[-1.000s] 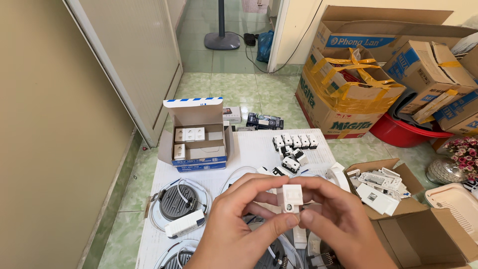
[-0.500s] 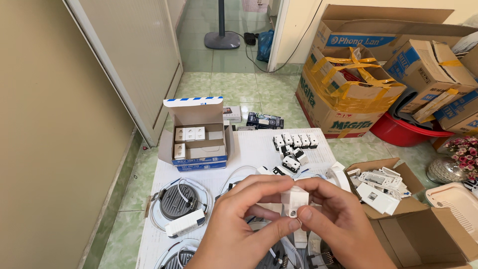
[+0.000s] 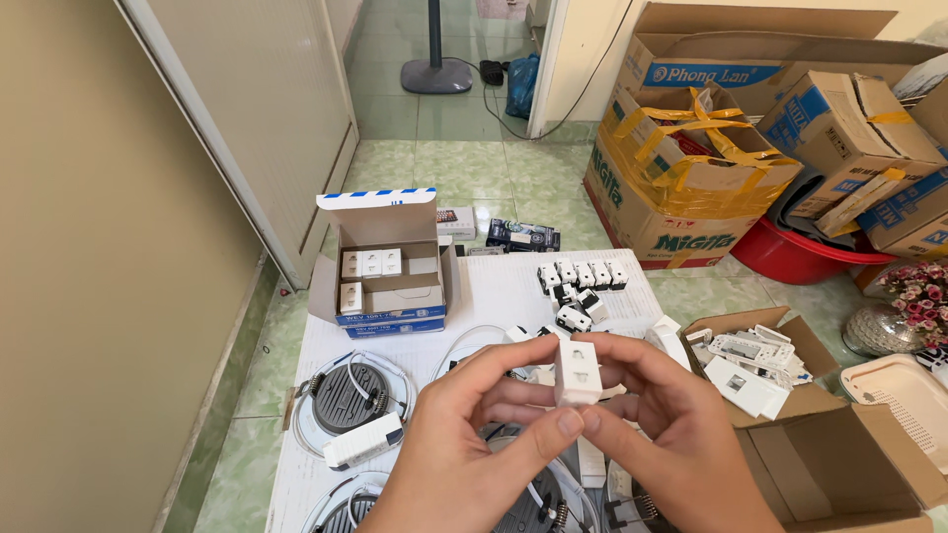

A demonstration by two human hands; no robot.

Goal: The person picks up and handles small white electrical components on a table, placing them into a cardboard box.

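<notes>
Two hands, left hand (image 3: 464, 434), right hand (image 3: 671, 444), pinching one white socket module (image 3: 577, 373) together

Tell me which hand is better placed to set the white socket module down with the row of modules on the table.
Right, probably. Both hands pinch the white socket module, but the right hand lies on the side nearer the row of modules; the left hand would have to cross over.

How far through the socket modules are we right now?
A row of white modules already lies out on the white table. Left hand and right hand together hold one white socket module. Several remain in the open carton.
</notes>
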